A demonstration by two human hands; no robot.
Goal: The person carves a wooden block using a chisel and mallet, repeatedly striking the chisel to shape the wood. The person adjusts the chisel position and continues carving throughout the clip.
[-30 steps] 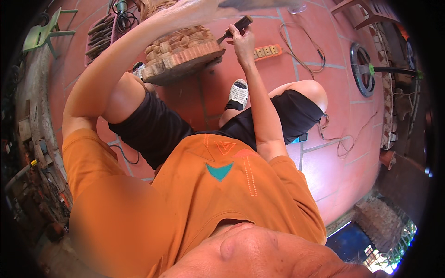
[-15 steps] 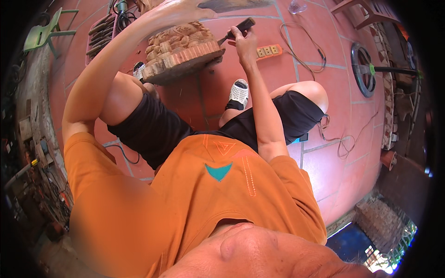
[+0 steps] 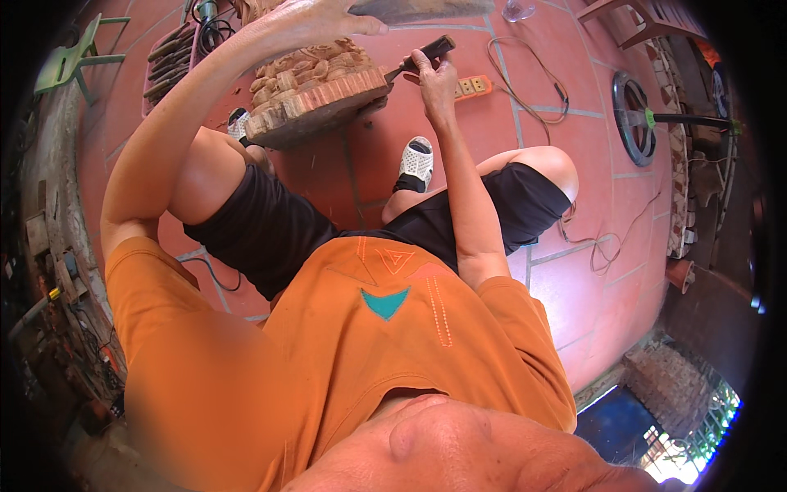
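A thick block of carved wood [image 3: 316, 107] with raised relief rests in front of my feet, its chipped edge toward me. My right hand [image 3: 438, 78] is closed round the dark handle of a chisel [image 3: 434, 51], whose blade meets the right end of the block. Above the block, my left hand [image 3: 324, 23] reaches across from the left with its thumb showing. It grips a smooth grey-brown wooden mallet [image 3: 426, 10], blurred and cut off by the upper edge. Most of the left fingers are hidden.
Several chisels [image 3: 170, 61] lie in a pink tray [image 3: 195, 51] at far left, near a green chair [image 3: 70, 61]. An orange power strip [image 3: 473, 87] and a looping cable [image 3: 525, 57] lie right of the block. A round black stand base [image 3: 627, 139] stands farther right.
The whole view has shifted slightly. Against the block, my right hand and the chisel handle have moved a little to the right. My left hand looks almost unchanged.
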